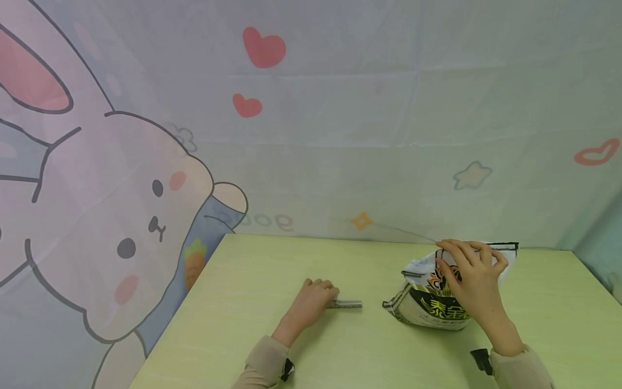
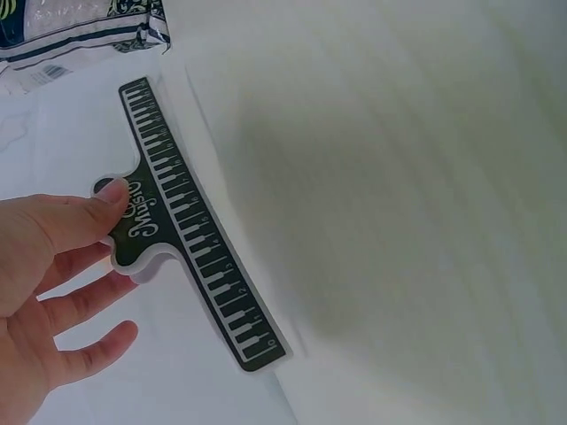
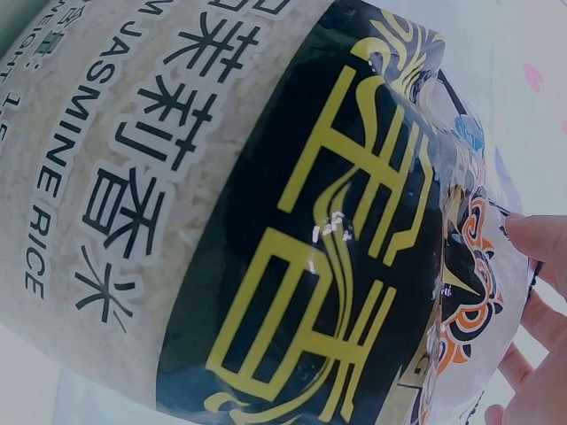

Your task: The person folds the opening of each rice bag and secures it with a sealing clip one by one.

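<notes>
Apparently, grasping is done. Head view: the rice bag [image 1: 423, 310] sits on the counter [image 1: 218, 346], a ruler [image 1: 351, 304] at its nine o'clock. Left wrist: the left hand [image 2: 53, 274] pinches the ruler's tab [image 2: 142, 235], other fingers [image 2: 93, 359] spread. Right wrist: the right hand [image 3: 539, 350] pinches the bag's top [image 3: 498, 305]; release seems left.

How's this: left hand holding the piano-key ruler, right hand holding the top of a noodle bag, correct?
No: the bag is labelled rice, not noodles, in the right wrist view. The left hand holds the piano-key ruler and the right hand the bag's top.
</notes>
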`<state>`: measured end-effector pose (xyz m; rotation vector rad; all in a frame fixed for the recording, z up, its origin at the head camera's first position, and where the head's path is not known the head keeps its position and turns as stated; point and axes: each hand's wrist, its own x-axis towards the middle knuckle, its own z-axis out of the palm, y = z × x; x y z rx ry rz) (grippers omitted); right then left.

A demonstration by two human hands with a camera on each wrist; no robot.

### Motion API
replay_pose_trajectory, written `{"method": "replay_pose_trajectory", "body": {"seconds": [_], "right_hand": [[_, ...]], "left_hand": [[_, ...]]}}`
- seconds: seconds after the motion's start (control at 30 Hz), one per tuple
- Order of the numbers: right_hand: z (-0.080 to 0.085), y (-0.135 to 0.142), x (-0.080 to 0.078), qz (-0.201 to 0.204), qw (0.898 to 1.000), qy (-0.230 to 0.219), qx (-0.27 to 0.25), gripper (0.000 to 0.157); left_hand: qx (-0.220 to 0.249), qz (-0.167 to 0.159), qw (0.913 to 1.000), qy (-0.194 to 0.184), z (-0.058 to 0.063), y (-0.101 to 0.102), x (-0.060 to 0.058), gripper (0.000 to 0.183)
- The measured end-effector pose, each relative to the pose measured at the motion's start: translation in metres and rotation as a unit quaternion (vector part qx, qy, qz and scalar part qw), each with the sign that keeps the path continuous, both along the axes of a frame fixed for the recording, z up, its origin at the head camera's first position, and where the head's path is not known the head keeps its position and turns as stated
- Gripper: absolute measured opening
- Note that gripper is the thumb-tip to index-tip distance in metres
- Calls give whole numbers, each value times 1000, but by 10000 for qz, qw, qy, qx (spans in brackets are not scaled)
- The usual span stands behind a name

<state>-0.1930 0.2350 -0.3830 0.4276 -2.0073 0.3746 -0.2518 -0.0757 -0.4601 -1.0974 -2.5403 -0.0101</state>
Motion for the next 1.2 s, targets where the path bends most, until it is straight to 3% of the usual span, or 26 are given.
{"method": "replay_pose_trajectory", "body": {"seconds": [0.7,0.97,1.2], "right_hand": [[-1,1,0,-29,10000,-50,-11,43],[-2,2,0,-54,9999,-121,44,42],[-3,1,-2,51,9999,82,-92,43]], "left_hand": [[1030,-75,9911,834,4,5,0,10],[1158,-98,9885,966,5,6,2,15],[1127,62,9888,976,6,7,4,31]]}}
